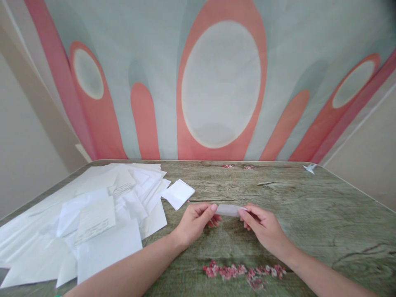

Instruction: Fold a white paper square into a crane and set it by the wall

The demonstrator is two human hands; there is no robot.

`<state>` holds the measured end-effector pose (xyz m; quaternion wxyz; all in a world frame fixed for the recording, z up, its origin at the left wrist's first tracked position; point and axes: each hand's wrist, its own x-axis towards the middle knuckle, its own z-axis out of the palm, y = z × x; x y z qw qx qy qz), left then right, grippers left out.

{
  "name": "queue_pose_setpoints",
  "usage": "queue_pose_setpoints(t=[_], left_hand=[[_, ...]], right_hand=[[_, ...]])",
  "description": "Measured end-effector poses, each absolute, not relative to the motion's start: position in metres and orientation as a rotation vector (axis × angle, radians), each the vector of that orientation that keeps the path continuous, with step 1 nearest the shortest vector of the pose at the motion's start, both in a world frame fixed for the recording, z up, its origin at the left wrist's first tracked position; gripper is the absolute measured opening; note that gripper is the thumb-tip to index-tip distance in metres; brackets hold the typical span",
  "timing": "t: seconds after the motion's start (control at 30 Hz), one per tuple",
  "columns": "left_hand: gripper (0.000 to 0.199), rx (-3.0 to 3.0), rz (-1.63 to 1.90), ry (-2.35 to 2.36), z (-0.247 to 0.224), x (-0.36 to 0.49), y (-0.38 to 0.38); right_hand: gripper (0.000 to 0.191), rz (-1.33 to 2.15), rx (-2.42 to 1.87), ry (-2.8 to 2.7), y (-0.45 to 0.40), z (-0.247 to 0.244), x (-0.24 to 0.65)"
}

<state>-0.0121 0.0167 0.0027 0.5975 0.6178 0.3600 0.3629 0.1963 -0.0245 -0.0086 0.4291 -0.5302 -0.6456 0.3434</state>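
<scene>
A small folded strip of white paper (pixel 229 210) is held level between my two hands, above the middle of the wood-patterned table. My left hand (pixel 198 220) pinches its left end, thumb on top and fingers curled beneath. The right end is pinched between the thumb and fingers of my right hand (pixel 261 225). Just beyond my left hand lies a small stack of square white papers (pixel 178 194). Some fingertips are partly hidden behind the strip and the thumbs.
Many loose white sheets (pixel 108 247), some with writing, spread over the left side of the table (pixel 324 214). A small folded white paper piece (pixel 309 168) sits at the back right corner. Behind the table hangs a pink and grey-green patterned cloth (pixel 167 82).
</scene>
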Motion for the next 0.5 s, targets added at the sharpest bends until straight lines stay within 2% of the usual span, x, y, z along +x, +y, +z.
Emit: queue_pose_setpoints(t=[0.5], left_hand=[[0.045,1.453,0.873,0.896,0.0049,-0.0107,0.0159]], right_hand=[[0.034,0.815,-1.363,-1.648,-0.0247,-0.0033,0.1951]])
